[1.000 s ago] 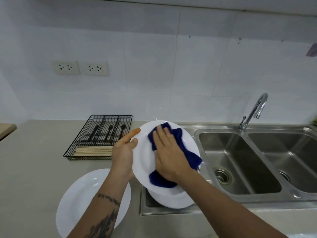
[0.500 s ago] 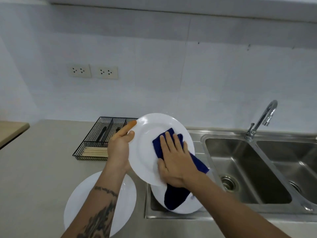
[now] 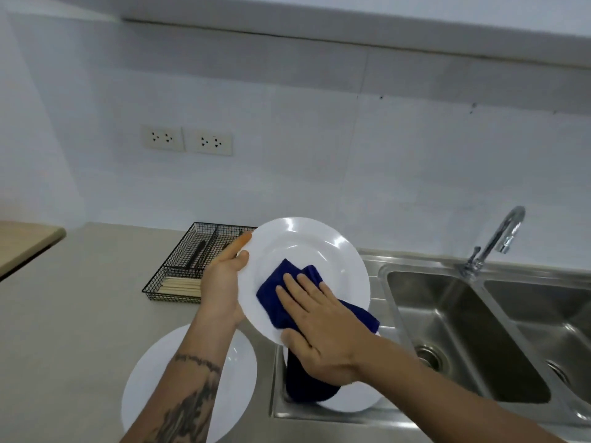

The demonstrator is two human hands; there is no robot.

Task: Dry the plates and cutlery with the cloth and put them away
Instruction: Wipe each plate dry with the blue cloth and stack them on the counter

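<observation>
A person stands at a kitchen counter (image 3: 64, 314), holding a white plate (image 3: 307, 251) tilted up above the counter's edge beside the sink (image 3: 447, 314). The left hand (image 3: 224, 282) grips the plate at its nine o'clock rim, thumb curled over the front edge and index finger pointing along the rim toward eleven o'clock. The right hand (image 3: 319, 327) lies flat with fingers straight, pressing a dark blue cloth (image 3: 275, 292) against the plate's face toward five o'clock; the cloth's loose end hangs down below the rim. A second white plate (image 3: 361, 398) sits under that hanging end at six o'clock, on the steel drainer, largely hidden by the cloth and forearm. A third white plate (image 3: 140, 378) lies flat on the counter at seven o'clock, partly covered by the tattooed left forearm. A black wire cutlery tray (image 3: 179, 270) rests on the counter at nine o'clock of the held plate, with dark utensils and pale wooden chopsticks (image 3: 180, 284) in its compartments. A chrome tap (image 3: 499, 238) rises behind the double sink at three o'clock.
</observation>
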